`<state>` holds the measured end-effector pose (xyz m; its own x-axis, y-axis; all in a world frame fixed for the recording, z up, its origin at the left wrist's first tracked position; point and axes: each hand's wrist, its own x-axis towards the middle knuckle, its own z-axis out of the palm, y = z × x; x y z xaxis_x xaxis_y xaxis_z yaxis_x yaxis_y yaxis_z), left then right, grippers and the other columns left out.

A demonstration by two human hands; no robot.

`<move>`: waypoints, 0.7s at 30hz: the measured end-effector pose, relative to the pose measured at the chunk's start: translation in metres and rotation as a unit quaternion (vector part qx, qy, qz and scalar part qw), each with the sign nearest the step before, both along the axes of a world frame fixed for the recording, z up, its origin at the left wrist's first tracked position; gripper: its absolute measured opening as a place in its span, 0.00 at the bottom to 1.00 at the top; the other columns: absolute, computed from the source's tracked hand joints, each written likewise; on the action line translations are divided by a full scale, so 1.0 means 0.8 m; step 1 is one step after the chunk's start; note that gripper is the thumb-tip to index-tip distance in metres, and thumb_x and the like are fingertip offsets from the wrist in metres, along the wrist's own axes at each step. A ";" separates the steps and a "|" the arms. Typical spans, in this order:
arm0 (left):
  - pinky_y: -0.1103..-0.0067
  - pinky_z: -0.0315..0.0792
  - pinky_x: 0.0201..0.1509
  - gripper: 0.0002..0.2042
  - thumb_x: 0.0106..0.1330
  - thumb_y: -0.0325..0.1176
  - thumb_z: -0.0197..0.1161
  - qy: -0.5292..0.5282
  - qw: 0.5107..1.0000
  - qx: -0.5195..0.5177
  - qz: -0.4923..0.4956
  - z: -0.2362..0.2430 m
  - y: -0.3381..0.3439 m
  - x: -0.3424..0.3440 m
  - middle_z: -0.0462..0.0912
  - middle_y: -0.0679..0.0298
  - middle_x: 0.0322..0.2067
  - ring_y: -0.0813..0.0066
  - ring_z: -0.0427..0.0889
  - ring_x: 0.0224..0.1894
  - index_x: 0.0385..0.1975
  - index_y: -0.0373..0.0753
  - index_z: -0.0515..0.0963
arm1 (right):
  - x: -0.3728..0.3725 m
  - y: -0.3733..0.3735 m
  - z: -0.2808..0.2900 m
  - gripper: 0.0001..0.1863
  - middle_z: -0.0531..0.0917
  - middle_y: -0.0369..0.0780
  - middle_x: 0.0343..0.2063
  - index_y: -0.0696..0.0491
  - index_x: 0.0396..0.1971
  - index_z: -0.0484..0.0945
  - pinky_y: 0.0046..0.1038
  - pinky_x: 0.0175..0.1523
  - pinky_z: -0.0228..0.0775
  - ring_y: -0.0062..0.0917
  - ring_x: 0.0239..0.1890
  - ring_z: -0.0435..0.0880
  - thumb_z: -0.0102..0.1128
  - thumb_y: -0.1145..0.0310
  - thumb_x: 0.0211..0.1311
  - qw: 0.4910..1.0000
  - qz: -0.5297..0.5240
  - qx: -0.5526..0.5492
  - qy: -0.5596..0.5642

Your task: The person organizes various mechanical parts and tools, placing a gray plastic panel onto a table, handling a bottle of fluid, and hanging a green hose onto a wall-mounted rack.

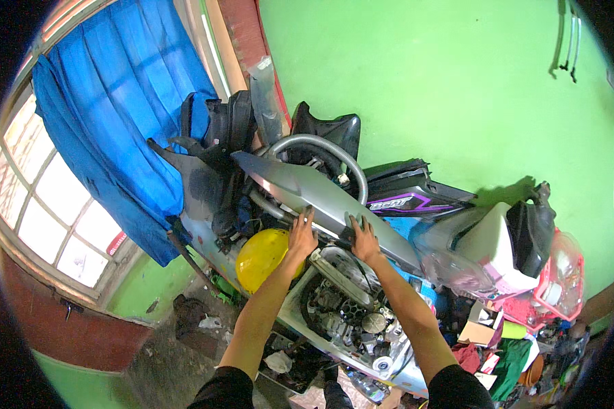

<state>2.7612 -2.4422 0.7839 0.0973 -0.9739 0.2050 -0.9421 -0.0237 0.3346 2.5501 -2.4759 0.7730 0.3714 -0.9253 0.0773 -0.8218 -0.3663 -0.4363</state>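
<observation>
A long glossy grey motorcycle body panel [324,198] lies slantwise across the pile in front of me. My left hand [303,237] grips its near edge, with the fingers up against the panel. Further right, my right hand [366,243] holds the same edge, its fingertips dark with grime. Whatever my hands press from beneath is hidden. Just left of my left wrist sits a round yellow bowl-shaped thing [262,258]. Below and between my forearms is a light container [297,296] full of metal engine parts [351,320].
Black plastic fairings [222,129] and a curved grey tube [320,140] stand behind the panel. A black panel with purple trim [416,198] leans on the green wall [443,82]. At right are a pink basket [559,286] and cluttered cloths [512,368]. A blue curtain [123,102] hangs left.
</observation>
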 end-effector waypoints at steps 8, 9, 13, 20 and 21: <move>0.64 0.61 0.62 0.31 0.64 0.41 0.57 0.302 0.945 -0.035 -0.121 0.010 0.261 -0.066 0.63 0.42 0.59 0.45 0.64 0.60 0.63 0.36 0.55 | -0.055 0.281 0.054 0.23 0.73 0.55 0.49 0.59 0.54 0.66 0.38 0.60 0.61 0.49 0.53 0.71 0.52 0.78 0.55 0.945 -0.116 -0.117 -0.283; 0.63 0.61 0.62 0.31 0.64 0.44 0.56 0.337 0.937 0.007 -0.093 -0.008 0.319 -0.062 0.64 0.44 0.59 0.48 0.63 0.61 0.63 0.34 0.56 | -0.051 0.339 0.048 0.22 0.74 0.54 0.48 0.60 0.52 0.68 0.37 0.58 0.62 0.48 0.52 0.72 0.52 0.78 0.54 0.943 -0.132 -0.124 -0.278; 0.69 0.69 0.51 0.27 0.63 0.43 0.59 0.411 0.885 0.164 -0.147 -0.082 0.532 -0.066 0.79 0.51 0.44 0.60 0.79 0.46 0.59 0.38 0.63 | -0.084 0.567 -0.003 0.28 0.76 0.52 0.46 0.54 0.55 0.67 0.36 0.51 0.69 0.47 0.48 0.75 0.53 0.80 0.50 0.938 -0.195 0.007 -0.288; 0.71 0.70 0.52 0.17 0.63 0.37 0.57 0.269 0.806 0.424 -0.312 -0.141 0.731 -0.067 0.80 0.54 0.44 0.61 0.79 0.47 0.49 0.36 0.72 | -0.169 0.981 -0.196 0.27 0.81 0.50 0.39 0.49 0.56 0.69 0.38 0.46 0.73 0.45 0.36 0.82 0.50 0.76 0.51 0.855 -0.482 0.115 -0.153; 0.71 0.70 0.52 0.17 0.63 0.36 0.57 0.237 0.813 0.439 -0.300 -0.188 0.753 -0.042 0.80 0.53 0.45 0.60 0.78 0.48 0.48 0.34 0.73 | -0.166 1.032 -0.205 0.27 0.81 0.50 0.38 0.49 0.56 0.69 0.38 0.46 0.73 0.44 0.36 0.82 0.50 0.75 0.50 0.827 -0.523 0.184 -0.090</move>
